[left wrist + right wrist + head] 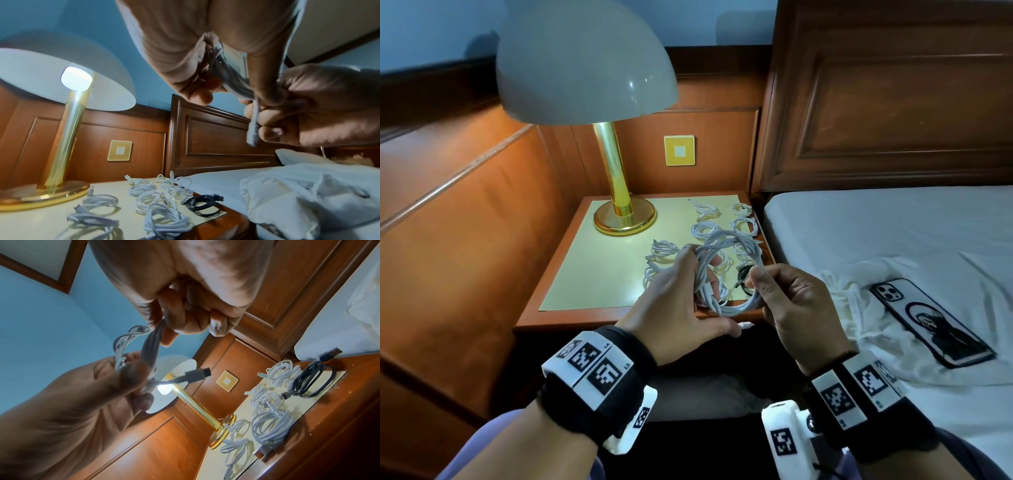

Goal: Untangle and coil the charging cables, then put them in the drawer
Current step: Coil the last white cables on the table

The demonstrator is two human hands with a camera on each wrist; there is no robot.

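Note:
Over the nightstand's front edge I hold a white charging cable wound into a loose coil. My left hand grips the coil's left side, fingers curled through the loops. My right hand pinches the right side of the coil between thumb and fingers. One plug end hangs free below the hands. Several coiled white cables and one coiled black cable lie on the nightstand top. No drawer shows in any view.
A brass lamp with a white shade stands at the back left of the nightstand. To the right is a bed with a crumpled white cloth and a phone. Wood panelling encloses the left and back.

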